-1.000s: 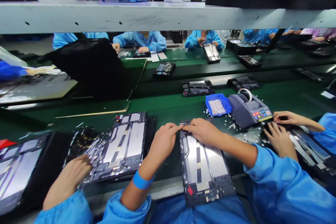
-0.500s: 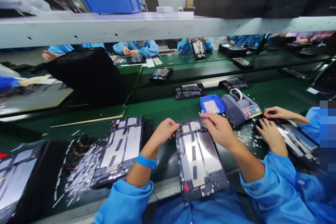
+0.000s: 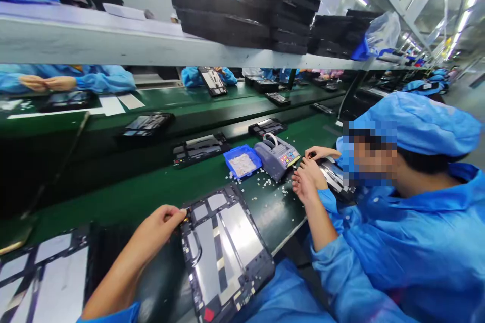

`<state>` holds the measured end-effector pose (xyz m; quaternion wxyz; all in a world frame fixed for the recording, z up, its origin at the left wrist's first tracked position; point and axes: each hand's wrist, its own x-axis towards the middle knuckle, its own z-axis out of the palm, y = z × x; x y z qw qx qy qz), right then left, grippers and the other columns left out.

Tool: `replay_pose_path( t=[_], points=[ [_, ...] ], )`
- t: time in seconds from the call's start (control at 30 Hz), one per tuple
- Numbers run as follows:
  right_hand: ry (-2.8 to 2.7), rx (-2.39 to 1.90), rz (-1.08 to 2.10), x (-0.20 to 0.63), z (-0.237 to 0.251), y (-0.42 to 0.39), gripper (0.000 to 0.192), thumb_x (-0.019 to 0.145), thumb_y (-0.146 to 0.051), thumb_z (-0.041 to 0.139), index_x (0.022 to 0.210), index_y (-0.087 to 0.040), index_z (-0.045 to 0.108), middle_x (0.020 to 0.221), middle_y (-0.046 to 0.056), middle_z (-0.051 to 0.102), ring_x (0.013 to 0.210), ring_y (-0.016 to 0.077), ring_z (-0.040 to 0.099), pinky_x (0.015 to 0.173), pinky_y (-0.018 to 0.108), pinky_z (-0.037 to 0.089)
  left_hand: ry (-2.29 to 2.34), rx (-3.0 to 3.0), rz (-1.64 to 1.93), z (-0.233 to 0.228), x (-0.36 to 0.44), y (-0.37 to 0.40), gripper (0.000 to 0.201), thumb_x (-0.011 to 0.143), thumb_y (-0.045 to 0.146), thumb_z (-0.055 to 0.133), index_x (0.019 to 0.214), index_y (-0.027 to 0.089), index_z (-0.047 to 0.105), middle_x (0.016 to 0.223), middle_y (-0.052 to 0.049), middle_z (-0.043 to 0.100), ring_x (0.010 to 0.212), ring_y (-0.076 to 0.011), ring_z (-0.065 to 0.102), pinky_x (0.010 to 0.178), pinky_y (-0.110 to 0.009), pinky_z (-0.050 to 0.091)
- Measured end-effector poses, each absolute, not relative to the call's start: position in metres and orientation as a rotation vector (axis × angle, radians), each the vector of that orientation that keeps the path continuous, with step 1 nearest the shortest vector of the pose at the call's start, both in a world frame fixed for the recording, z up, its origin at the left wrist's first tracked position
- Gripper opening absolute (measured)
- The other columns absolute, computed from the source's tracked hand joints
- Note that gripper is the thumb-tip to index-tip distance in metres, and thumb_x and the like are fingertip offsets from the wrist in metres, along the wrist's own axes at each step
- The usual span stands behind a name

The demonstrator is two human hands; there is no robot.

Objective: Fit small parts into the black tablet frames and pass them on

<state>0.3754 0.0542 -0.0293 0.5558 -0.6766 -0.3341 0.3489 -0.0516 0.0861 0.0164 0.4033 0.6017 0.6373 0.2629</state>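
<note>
An opened tablet (image 3: 227,242), its battery plates and circuit parts bare, lies tilted at the table's front edge, close to my lap. My left hand (image 3: 164,224) pinches its upper left corner between thumb and fingers. To the right, my right hand (image 3: 304,189) is stretched out beside a co-worker's hands, its fingers loosely apart and nothing visible in them. That hand is clear of the tablet and partly overlaps the co-worker's hand (image 3: 314,171). A tape dispenser (image 3: 276,156) with a white roll stands just left of those hands.
Beside the dispenser sits a blue tray (image 3: 242,161) of small white pieces, some scattered around it. More opened tablets (image 3: 199,149) lie farther back; another tablet (image 3: 56,272) is at left. A co-worker (image 3: 413,222) sits close on the right. Black trays (image 3: 280,15) fill the overhead shelf (image 3: 151,53).
The view has swung right. My right hand has left the tablet's upper right corner and moved right, to the co-worker's hands. My left hand stays at the upper left corner.
</note>
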Motion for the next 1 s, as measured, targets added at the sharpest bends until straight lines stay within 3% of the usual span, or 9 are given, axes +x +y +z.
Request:
replay_pose_path(
  t=[0.17, 0.3, 0.5, 0.7, 0.83, 0.9, 1.0],
  points=[
    [-0.525, -1.453, 0.956, 0.375, -0.025, 0.082, 0.035, 0.088, -0.045, 0.068, 0.076, -0.022, 0.045, 0.054, -0.006, 0.052, 0.041, 0.0087, 0.048, 0.041, 0.019, 0.039, 1.764, 1.593, 0.810, 0.027, -0.056, 0.072, 0.040, 0.067, 0.060, 0.063, 0.081, 0.023, 0.065, 0.080, -0.005, 0.074, 0.082, -0.0290, 0.068, 0.072, -0.037, 0.050],
    [-0.395, -1.359, 0.905, 0.363, -0.026, 0.069, 0.033, 0.085, -0.038, 0.069, 0.075, -0.022, 0.042, 0.055, -0.009, 0.048, 0.042, 0.0059, 0.046, 0.038, 0.013, 0.031, 1.964, 1.474, 0.911, 0.037, -0.058, 0.045, 0.035, 0.073, 0.055, 0.059, 0.090, 0.024, 0.064, 0.080, -0.003, 0.071, 0.075, -0.0271, 0.066, 0.067, -0.036, 0.049],
    [-0.539, -1.162, 1.048, 0.286, -0.008, 0.027, 0.039, 0.071, -0.048, 0.082, 0.087, -0.019, 0.060, 0.076, 0.000, 0.070, 0.052, 0.0086, 0.058, 0.039, 0.015, 0.038, 1.658, 1.405, 1.130, 0.053, -0.016, 0.008, 0.039, 0.072, 0.055, 0.065, 0.095, 0.023, 0.067, 0.086, -0.005, 0.072, 0.079, -0.0245, 0.067, 0.069, -0.034, 0.052],
    [-0.986, -1.007, 1.273, 0.202, 0.031, 0.013, 0.029, 0.082, -0.045, 0.074, 0.089, -0.017, 0.071, 0.073, 0.002, 0.073, 0.053, 0.0106, 0.061, 0.045, 0.019, 0.046, 1.157, 1.163, 1.138, 0.065, 0.049, 0.011, 0.037, 0.073, 0.042, 0.077, 0.101, 0.019, 0.069, 0.095, -0.007, 0.072, 0.081, -0.0199, 0.068, 0.073, -0.031, 0.052],
    [-1.260, -0.991, 1.324, 0.185, 0.034, 0.017, 0.028, 0.091, -0.041, 0.064, 0.097, -0.016, 0.075, 0.074, 0.002, 0.074, 0.056, 0.0127, 0.064, 0.050, 0.022, 0.049, 1.048, 0.934, 1.203, 0.056, 0.044, 0.015, 0.029, 0.078, 0.043, 0.077, 0.089, 0.020, 0.063, 0.077, 0.001, 0.064, 0.063, -0.0125, 0.057, 0.060, -0.024, 0.044],
    [-1.395, -1.031, 1.276, 0.188, 0.032, 0.026, 0.028, 0.094, -0.038, 0.061, 0.106, -0.017, 0.076, 0.083, 0.004, 0.077, 0.063, 0.0146, 0.068, 0.056, 0.025, 0.052, 1.136, 0.972, 1.326, 0.052, 0.025, 0.014, 0.023, 0.081, 0.040, 0.074, 0.082, 0.020, 0.062, 0.073, 0.003, 0.060, 0.062, -0.0109, 0.052, 0.060, -0.023, 0.041],
    [-1.736, -1.078, 0.937, 0.197, 0.027, 0.048, 0.026, 0.099, -0.028, 0.056, 0.112, -0.019, 0.076, 0.102, 0.007, 0.079, 0.087, 0.0191, 0.072, 0.080, 0.033, 0.056, 1.391, 1.181, 1.402, 0.052, -0.013, 0.012, 0.017, 0.086, 0.036, 0.070, 0.082, 0.021, 0.064, 0.078, 0.002, 0.064, 0.073, -0.0138, 0.057, 0.071, -0.026, 0.044]
  ],
)
